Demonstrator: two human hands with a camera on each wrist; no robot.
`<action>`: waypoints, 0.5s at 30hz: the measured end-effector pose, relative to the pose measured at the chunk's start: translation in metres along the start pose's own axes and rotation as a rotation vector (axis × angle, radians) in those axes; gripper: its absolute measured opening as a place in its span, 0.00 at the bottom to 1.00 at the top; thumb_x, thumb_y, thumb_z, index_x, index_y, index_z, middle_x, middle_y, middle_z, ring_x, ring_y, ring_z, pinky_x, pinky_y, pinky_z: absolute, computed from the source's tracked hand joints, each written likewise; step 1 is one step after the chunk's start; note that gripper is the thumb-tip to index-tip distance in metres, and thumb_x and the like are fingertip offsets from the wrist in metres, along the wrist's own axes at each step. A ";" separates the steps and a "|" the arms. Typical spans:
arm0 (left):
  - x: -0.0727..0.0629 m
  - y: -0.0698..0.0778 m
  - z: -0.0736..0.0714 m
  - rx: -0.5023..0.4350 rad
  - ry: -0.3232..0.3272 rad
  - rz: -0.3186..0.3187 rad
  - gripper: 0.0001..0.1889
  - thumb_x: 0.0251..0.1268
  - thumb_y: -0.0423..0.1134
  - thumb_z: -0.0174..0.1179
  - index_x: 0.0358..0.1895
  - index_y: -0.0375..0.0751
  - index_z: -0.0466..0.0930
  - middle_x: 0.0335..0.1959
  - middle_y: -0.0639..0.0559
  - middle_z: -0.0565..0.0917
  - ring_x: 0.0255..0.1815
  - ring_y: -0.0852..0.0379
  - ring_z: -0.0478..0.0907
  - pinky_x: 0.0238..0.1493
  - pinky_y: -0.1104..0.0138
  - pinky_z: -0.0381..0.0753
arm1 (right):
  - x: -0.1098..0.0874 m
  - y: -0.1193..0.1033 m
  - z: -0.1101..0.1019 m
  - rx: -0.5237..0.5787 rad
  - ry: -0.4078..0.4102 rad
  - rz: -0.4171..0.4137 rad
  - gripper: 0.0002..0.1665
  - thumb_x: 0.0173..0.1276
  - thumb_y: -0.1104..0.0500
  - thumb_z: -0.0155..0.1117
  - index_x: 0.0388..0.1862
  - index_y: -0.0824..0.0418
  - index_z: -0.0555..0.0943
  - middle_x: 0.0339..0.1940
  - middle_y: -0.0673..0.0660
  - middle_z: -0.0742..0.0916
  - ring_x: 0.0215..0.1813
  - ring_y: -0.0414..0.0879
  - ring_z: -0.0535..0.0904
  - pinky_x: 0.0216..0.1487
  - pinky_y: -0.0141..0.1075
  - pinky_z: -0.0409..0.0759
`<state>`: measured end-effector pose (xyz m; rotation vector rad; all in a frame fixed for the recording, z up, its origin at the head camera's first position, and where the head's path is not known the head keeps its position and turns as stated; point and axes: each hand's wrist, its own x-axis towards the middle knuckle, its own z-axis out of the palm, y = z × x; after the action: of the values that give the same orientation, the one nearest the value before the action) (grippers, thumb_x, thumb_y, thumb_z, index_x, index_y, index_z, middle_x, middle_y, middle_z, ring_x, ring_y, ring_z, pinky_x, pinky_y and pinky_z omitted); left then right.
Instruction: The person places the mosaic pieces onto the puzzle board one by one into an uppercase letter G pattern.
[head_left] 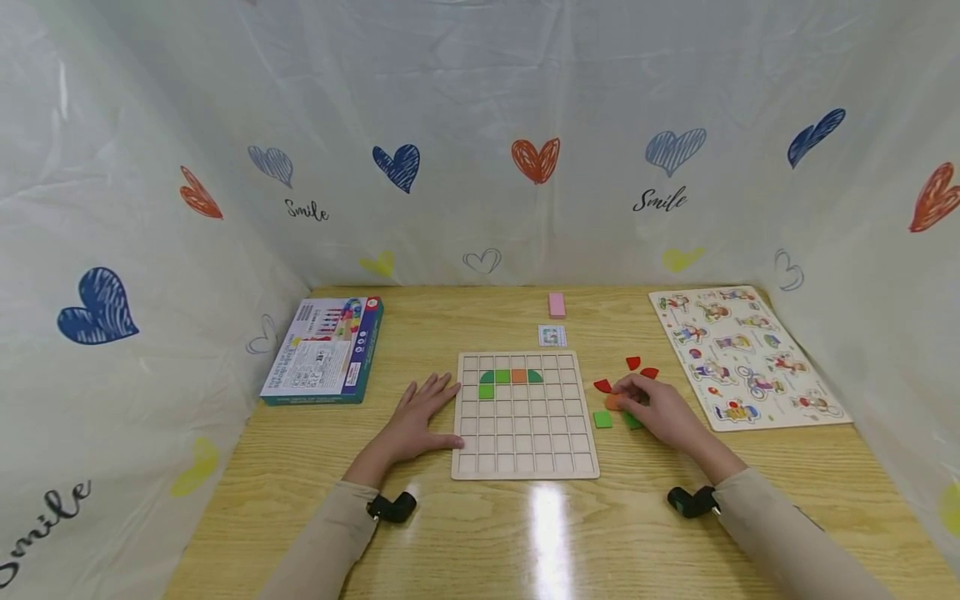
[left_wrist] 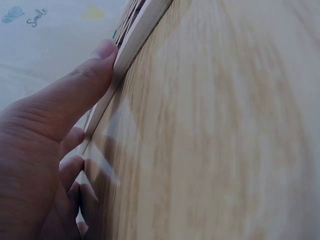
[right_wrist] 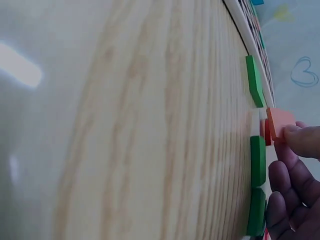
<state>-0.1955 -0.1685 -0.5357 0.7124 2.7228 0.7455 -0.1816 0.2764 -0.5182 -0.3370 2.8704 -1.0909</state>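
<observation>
A square wooden grid board lies on the table. Near its top, green quarter-round tiles flank a row with a green square and an orange square, and another green square sits one row lower. My left hand lies spread at the board's left edge, its thumb on the rim. Right of the board, my right hand pinches an orange square tile between thumb and fingers, raised above the table. Around it lie a loose green square, more green pieces and several red quarter-round pieces.
Behind the board are a small patterned card and a pink block. A blue boxed set lies at the left, a picture puzzle board at the right. A heart-printed curtain encloses the table's back and sides.
</observation>
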 end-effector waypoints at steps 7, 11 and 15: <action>0.000 -0.001 0.001 0.003 0.004 -0.003 0.54 0.57 0.68 0.68 0.83 0.52 0.54 0.84 0.51 0.49 0.84 0.49 0.37 0.81 0.49 0.29 | 0.011 -0.009 0.008 0.091 0.005 -0.033 0.08 0.74 0.56 0.66 0.48 0.56 0.85 0.40 0.50 0.87 0.39 0.42 0.80 0.41 0.33 0.79; 0.000 -0.001 0.001 0.000 0.005 0.001 0.54 0.57 0.68 0.68 0.83 0.52 0.53 0.84 0.51 0.49 0.84 0.49 0.37 0.81 0.49 0.29 | 0.019 -0.023 0.018 0.140 -0.017 -0.054 0.08 0.74 0.55 0.67 0.48 0.56 0.85 0.40 0.49 0.87 0.39 0.42 0.79 0.40 0.32 0.79; 0.000 -0.001 0.001 -0.007 0.006 0.010 0.53 0.57 0.67 0.68 0.82 0.51 0.54 0.84 0.50 0.49 0.84 0.48 0.38 0.81 0.48 0.29 | 0.028 -0.042 0.030 0.174 -0.046 -0.058 0.07 0.74 0.55 0.67 0.47 0.54 0.85 0.40 0.48 0.87 0.39 0.44 0.79 0.39 0.34 0.79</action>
<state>-0.1957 -0.1689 -0.5367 0.7241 2.7224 0.7610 -0.1978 0.2201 -0.5125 -0.4308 2.7165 -1.3127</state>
